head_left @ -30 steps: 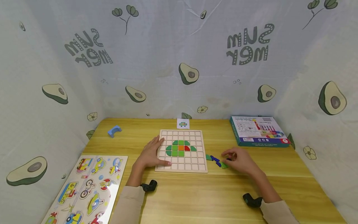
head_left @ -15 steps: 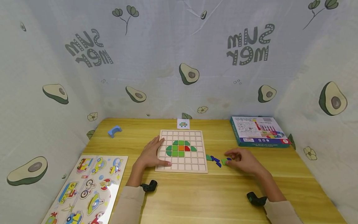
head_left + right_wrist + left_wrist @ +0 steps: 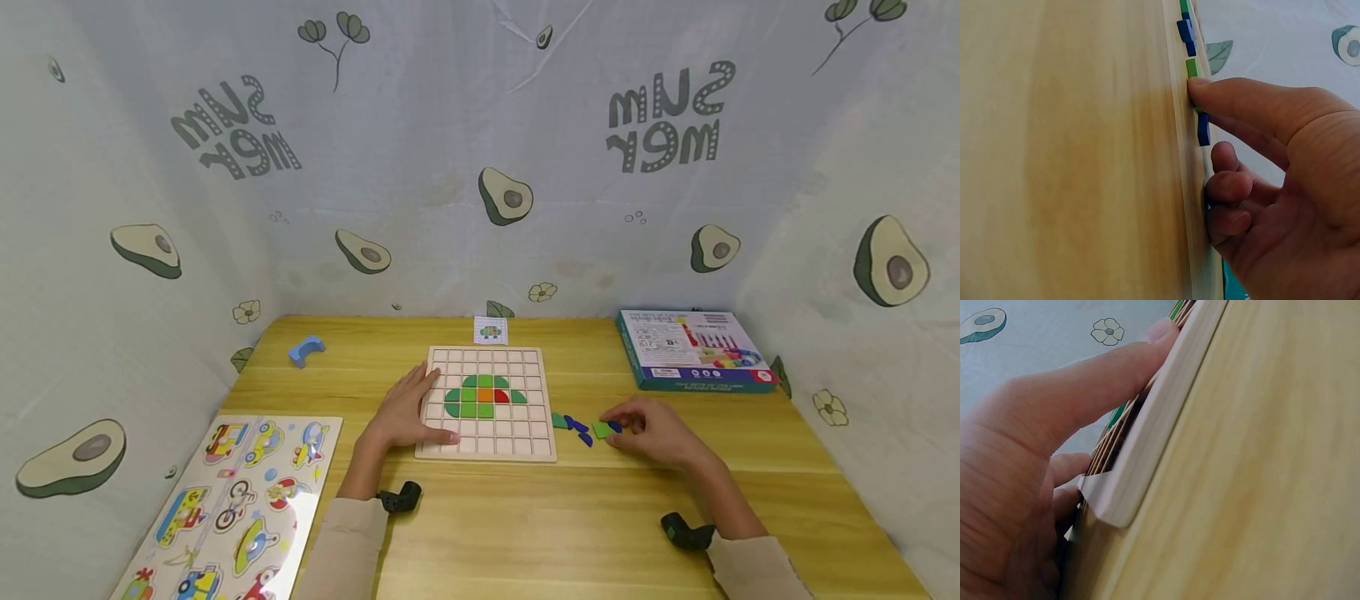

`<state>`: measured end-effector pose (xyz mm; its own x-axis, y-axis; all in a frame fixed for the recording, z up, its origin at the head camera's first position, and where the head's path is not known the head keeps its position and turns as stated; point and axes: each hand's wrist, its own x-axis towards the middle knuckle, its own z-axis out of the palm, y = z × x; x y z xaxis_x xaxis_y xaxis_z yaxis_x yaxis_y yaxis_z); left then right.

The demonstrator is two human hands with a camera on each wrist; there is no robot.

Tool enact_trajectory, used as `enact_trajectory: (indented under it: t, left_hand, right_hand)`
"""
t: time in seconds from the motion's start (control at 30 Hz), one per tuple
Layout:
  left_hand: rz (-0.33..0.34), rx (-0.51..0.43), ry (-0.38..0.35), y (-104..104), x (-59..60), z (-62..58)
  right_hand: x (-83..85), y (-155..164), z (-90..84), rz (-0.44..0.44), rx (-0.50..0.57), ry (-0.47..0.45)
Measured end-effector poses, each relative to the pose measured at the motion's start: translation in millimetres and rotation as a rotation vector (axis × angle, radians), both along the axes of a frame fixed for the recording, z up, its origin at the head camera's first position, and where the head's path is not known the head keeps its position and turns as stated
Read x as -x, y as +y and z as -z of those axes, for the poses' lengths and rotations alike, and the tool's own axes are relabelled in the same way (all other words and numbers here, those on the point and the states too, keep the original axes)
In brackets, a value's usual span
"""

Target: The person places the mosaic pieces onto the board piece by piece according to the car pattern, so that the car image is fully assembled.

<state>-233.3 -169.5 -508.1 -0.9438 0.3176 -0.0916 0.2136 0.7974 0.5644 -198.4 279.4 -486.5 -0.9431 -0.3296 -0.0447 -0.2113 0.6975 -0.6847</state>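
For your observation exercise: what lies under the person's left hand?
The left hand rests flat on the near-left corner of the wooden grid board. Empty squares show beside its fingers; whatever squares lie beneath the palm are covered and cannot be seen.

The vehicle puzzle board (image 3: 225,508) is cut off by the lower edge of the head view. Both sleeves are cut there too. The print on the small pattern card (image 3: 491,332) and on the box (image 3: 693,350) is too small to be read. Part of the light green tile (image 3: 602,429) is hidden under the right hand (image 3: 648,432), so the grip on it cannot be made out fully. In the left wrist view, most of the grid board (image 3: 1147,444) is hidden behind the left hand (image 3: 1016,487), and the board's cells are not seen.
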Motion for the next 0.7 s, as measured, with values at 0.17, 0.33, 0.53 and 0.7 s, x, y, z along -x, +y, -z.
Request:
enact_trajectory:
  t: [0.17, 0.33, 0.53, 0.7]
  left_hand:
    - [0.002, 0.006, 0.002, 0, 1.0, 0.8]
    - [0.005, 0.019, 0.012, -1, 2.5, 1.3]
    - [0.001, 0.022, 0.0, -1, 1.8, -1.1]
    - [0.002, 0.019, 0.002, 0, 1.8, -0.3]
  right_hand:
    - [0.1, -2, -0.1, 0.027, 0.005, -0.019]
    - [1.5, -5, 0.1, 0.071, 0.002, -0.005]
    - [4.5, -13, -1.8, 0.125, -0.017, 0.016]
    - [5.9, -24, -5.4, 0.125, -0.01, 0.069]
